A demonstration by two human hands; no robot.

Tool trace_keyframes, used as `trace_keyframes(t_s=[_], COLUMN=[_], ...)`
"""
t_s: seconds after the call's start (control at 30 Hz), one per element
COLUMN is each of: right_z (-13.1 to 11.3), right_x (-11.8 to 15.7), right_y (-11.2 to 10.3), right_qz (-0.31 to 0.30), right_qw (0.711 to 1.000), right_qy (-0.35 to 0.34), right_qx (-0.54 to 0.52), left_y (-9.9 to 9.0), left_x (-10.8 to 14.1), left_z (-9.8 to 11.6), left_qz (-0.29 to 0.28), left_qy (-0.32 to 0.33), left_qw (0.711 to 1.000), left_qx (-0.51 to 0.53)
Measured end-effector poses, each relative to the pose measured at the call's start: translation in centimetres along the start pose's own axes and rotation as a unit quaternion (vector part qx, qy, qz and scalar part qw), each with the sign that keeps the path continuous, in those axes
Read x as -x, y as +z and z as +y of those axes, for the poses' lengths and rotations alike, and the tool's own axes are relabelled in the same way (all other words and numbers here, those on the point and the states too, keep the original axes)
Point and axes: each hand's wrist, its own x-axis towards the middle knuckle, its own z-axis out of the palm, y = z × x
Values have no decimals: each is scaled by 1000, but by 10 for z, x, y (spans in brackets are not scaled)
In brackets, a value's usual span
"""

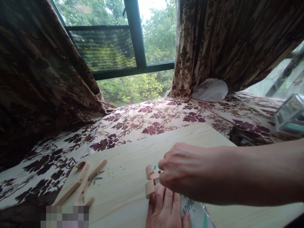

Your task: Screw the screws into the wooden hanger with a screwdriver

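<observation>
Two pale wooden pieces with curled ends, an upper one [149, 171] and a lower one [149, 189], lie side by side on the board [123, 177]. The upper piece shows a dark hole and a green mark. Over it is my right hand [180, 164], its fingers closed; whatever they pinch is hidden. My left hand [165, 207] lies palm down just below, fingers laid flat against the lower piece, thumb out to the right. Beneath and beside it is a plastic packet [193, 210] with dark writing and green marks.
Two more curved wooden pieces, one [73, 186] beside another [86, 185], lie at the board's left, near several screws [96, 178]. Patterned cloth [152, 118] spreads behind the board. A white bag [210, 89] sits near the curtain, and a clear box [291, 115] stands at right.
</observation>
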Motion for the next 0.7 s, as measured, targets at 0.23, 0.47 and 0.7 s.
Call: trace_keyframes(t_s=[0.23, 0.47, 0.7], right_z=[-4, -6, -6], right_x=[-5, 5, -5], right_y=[1, 3, 0], right_qz=[-17, 28, -28], right_qw=[997, 998, 998], right_qy=[73, 22, 49], right_qx=[18, 43, 14], left_y=[-18, -20, -19], left_x=[-12, -13, -11], left_z=[-8, -7, -8], left_qz=[24, -7, -21], left_qy=[47, 51, 51], left_qw=[999, 999, 998], left_qx=[-15, -8, -7])
